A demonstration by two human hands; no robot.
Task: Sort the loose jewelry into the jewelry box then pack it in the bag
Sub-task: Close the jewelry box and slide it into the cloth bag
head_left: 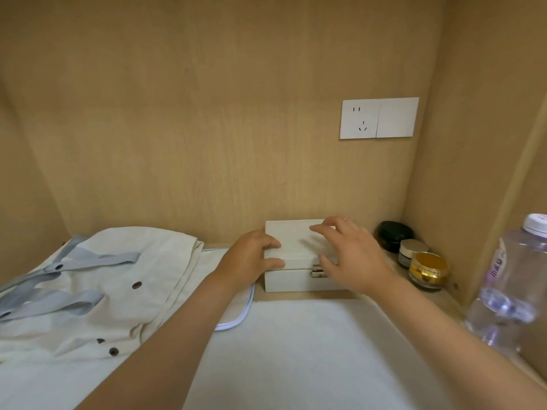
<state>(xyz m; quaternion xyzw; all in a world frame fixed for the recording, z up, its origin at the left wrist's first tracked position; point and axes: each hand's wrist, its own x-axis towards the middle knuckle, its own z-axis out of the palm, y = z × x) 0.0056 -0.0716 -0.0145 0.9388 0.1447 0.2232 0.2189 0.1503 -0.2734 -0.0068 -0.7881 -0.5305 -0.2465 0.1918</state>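
Note:
A white jewelry box (291,279) with a small metal clasp (317,273) on its front stands against the back wall, lid down. My left hand (251,255) grips the box's left side, thumb on the front, fingers on the lid's edge. Over the right half of the lid rests my right hand (349,255), fingers spread, its thumb next to the clasp. A cream cloth bag (97,291) with grey-blue straps and dark buttons lies flat at the left. No loose jewelry shows.
A black jar (393,233), a silver-lidded jar (411,252) and a gold jar (428,270) stand in the back right corner. At the right edge is a clear plastic bottle (512,285). A white cloth (296,350) covers the surface. A wall socket (379,118) sits above.

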